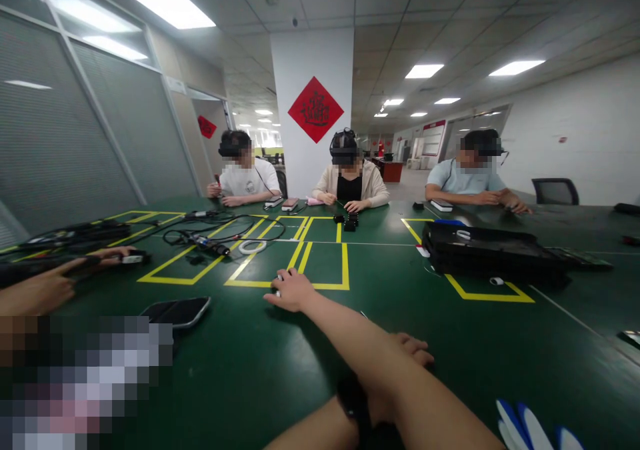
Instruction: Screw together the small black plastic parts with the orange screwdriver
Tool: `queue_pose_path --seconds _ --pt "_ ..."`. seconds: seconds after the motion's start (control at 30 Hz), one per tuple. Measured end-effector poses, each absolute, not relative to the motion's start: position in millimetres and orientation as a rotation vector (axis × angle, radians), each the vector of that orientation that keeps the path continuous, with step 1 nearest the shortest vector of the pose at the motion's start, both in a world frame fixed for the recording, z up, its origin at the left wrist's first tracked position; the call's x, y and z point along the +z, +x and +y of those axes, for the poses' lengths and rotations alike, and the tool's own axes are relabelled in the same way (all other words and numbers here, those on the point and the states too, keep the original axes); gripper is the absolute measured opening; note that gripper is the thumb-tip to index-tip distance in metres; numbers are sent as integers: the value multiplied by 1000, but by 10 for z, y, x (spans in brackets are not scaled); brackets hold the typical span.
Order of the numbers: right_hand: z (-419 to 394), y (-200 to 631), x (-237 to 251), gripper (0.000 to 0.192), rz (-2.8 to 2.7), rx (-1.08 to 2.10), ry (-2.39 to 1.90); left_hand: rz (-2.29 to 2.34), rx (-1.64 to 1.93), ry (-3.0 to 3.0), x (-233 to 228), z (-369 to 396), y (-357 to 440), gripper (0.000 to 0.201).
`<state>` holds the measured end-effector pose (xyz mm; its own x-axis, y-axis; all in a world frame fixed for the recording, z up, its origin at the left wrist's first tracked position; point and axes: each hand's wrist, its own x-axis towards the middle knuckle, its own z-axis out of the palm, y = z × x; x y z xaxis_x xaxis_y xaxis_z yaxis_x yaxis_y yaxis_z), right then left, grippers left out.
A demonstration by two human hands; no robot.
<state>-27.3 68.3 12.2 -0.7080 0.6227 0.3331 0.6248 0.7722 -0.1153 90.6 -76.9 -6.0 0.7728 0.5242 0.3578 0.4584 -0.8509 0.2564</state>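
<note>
My right hand (293, 291) reaches out over the green table (240, 370), near the front line of a yellow tape rectangle (320, 285). Its fingers are bent together around a small pale and dark thing that I cannot make out. Beneath my right forearm, the left arm crosses toward the right, with a black band (353, 400) on its wrist. My left hand (417, 351) rests on the tabletop with its fingers stretched out, partly hidden by the right arm. Just beyond the right arm lies a thin small piece (364, 315).
Left of me, another person's hand (113, 257) touches a small device (133, 258) near a phone (177, 310). Black cables (200, 240) and a white ring-shaped coil (253, 247) lie ahead. A black tray (485, 247) stands right; blue-white gloves (525, 427) lie front right. Three people sit opposite.
</note>
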Motion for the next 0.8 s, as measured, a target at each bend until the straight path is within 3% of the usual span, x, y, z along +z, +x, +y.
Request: queue_pose_path --seconds 0.23,0.43,0.57,0.67,0.73,0.8 --pt "737 -672 150 58 -2560 119 -1072 741 568 2740 84 -745 923 43" --pt "599 -534 390 56 -2429 129 -968 805 627 2765 -75 -682 908 42" --pt "456 -90 694 47 -2232 100 -855 803 773 2843 -105 -691 849 50" --pt "388 452 791 38 -2133 225 -861 781 882 2891 36 -706 792 48" --pt "326 882 754 33 -2045 343 -937 893 902 2828 168 -652 702 59" --pt "212 1308 662 31 -1948 398 -1034 1103 986 2749 291 -524 521 45"
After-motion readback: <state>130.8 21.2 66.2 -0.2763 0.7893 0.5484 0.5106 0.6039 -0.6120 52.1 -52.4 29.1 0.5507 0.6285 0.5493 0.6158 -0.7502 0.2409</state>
